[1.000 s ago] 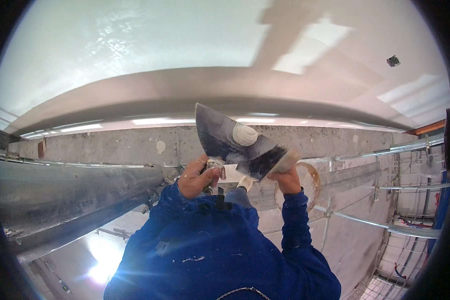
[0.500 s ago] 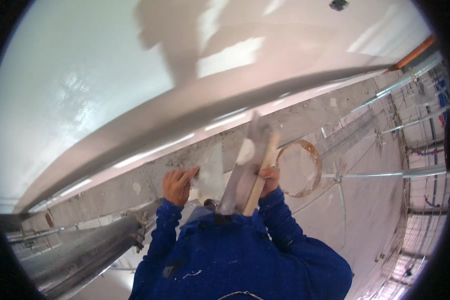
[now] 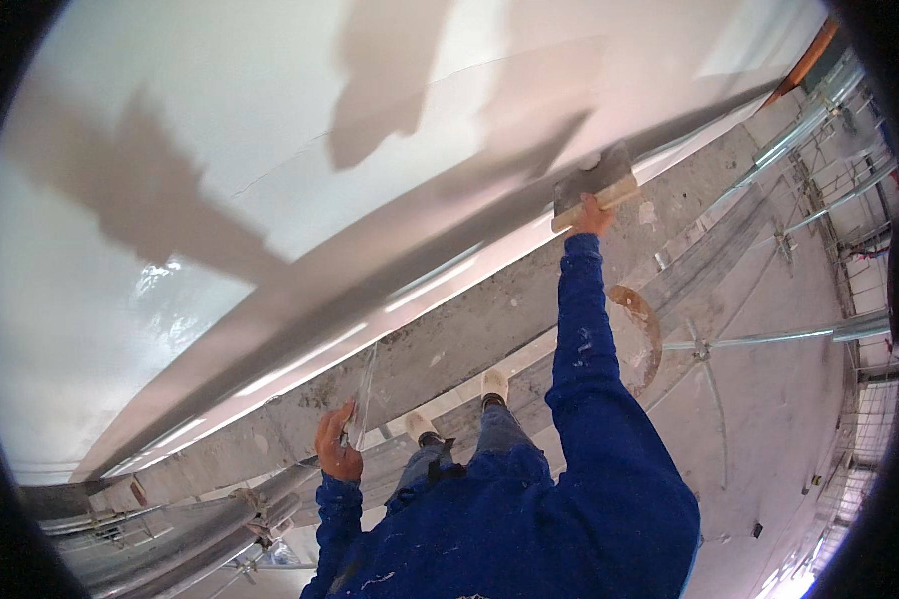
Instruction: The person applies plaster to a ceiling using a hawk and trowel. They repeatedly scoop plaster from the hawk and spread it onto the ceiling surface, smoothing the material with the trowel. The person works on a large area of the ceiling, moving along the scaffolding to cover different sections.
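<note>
My right hand [image 3: 590, 215] is stretched forward and closed on a wide plastering blade [image 3: 591, 183] with a pale wooden grip; the blade lies at the edge of the smooth white overhead surface [image 3: 210, 140], over its shaded band, with a little white paste near its top. Low on the left, my left hand [image 3: 338, 444] grips a second metal blade [image 3: 360, 404], seen nearly edge-on. Below me my feet in pale shoes [image 3: 492, 384] stand beside narrow boards.
A grey concrete beam [image 3: 440, 354] runs diagonally below the white surface. A round brown bucket [image 3: 644, 344] sits at right behind my arm. Steel scaffold tubes [image 3: 749, 344] cross on the right, and thick tubes [image 3: 200, 539] lie low on the left.
My right hand has swung up and forward with its blade to the white surface. My left hand has moved lower left, away from it, with its blade. The view has tilted.
</note>
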Available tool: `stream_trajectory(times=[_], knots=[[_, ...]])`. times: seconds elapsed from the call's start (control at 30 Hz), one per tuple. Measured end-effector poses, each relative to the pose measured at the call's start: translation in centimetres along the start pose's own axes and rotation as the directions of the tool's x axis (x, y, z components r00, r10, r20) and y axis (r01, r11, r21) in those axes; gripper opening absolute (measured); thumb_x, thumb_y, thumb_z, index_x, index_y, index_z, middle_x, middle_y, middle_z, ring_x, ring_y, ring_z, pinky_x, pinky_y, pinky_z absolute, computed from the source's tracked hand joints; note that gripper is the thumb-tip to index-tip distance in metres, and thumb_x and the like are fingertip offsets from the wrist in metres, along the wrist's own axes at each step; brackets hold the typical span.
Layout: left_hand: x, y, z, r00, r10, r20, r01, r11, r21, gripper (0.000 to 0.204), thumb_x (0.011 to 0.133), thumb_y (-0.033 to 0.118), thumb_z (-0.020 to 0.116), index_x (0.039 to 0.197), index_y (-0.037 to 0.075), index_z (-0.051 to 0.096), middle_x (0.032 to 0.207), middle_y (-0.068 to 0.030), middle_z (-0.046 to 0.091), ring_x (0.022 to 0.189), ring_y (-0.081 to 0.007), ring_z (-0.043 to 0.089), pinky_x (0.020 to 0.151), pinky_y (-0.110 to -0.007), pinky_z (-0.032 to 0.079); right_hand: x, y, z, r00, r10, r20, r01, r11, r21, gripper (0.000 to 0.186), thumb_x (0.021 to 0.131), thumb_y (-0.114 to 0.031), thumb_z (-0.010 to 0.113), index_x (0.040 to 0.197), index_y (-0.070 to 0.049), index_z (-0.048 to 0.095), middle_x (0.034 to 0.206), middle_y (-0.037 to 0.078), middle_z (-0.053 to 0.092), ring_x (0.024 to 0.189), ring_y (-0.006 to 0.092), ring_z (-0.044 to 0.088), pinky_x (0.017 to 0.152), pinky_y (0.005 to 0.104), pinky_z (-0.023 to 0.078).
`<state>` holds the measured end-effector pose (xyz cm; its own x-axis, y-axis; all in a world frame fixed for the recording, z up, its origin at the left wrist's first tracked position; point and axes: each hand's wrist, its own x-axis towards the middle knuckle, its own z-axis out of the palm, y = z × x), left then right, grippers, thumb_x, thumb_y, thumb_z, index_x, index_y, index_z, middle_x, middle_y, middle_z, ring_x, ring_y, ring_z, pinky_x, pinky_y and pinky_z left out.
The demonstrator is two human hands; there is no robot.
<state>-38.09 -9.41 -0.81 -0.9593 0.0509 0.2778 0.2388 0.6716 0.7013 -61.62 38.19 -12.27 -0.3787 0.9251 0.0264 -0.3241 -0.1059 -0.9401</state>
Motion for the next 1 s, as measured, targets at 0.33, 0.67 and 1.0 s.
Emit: stream_trajectory(times=[0.33, 0.67, 1.0], knots=[[1.3, 3.4, 0.6, 0.997, -0.055, 0.054, 0.055, 0.998, -0.01, 0.031, 0.073, -0.001, 0.054, 0.104, 0.003, 0.057, 0.083, -0.0151, 0.057, 0.076, -0.0254, 0.055, 0.068, -0.03, 0.042, 3.2, 4.7, 1.9, 0.977, -0.203, 0.069, 0.215, 0.923, -0.319, 0.026, 0.065, -0.002, 0.055, 0.09, 0.007, 0.055, 0.075, 0.009, 0.058, 0.066, 0.0189, 0.053, 0.063, 0.0298, 0.044], [-1.8, -0.6, -3.5, 0.994, -0.108, 0.017, 0.108, 0.994, -0.012, 0.028, 0.07, 0.008, 0.059, 0.098, 0.004, 0.059, 0.081, -0.0148, 0.059, 0.073, -0.026, 0.058, 0.064, -0.031, 0.044, 2.4, 9.4, 3.7, 0.905, -0.248, 0.346, 0.365, 0.87, -0.331, 0.071, 0.058, 0.012, 0.043, 0.127, -0.001, 0.032, 0.129, 0.017, 0.036, 0.122, 0.0297, 0.031, 0.103, 0.0333, 0.021], [-5.6, -5.2, -9.8, 0.99, -0.14, -0.014, 0.139, 0.988, -0.061, 0.017, 0.077, 0.01, 0.059, 0.092, 0.002, 0.058, 0.077, -0.0115, 0.06, 0.07, -0.0235, 0.057, 0.065, -0.033, 0.045, -21.4, 9.6, 8.9, 0.905, -0.255, 0.34, 0.38, 0.844, -0.379, 0.076, 0.058, 0.015, 0.039, 0.13, 0.0, 0.023, 0.13, 0.022, 0.03, 0.12, 0.0378, 0.026, 0.103, 0.0423, 0.018]])
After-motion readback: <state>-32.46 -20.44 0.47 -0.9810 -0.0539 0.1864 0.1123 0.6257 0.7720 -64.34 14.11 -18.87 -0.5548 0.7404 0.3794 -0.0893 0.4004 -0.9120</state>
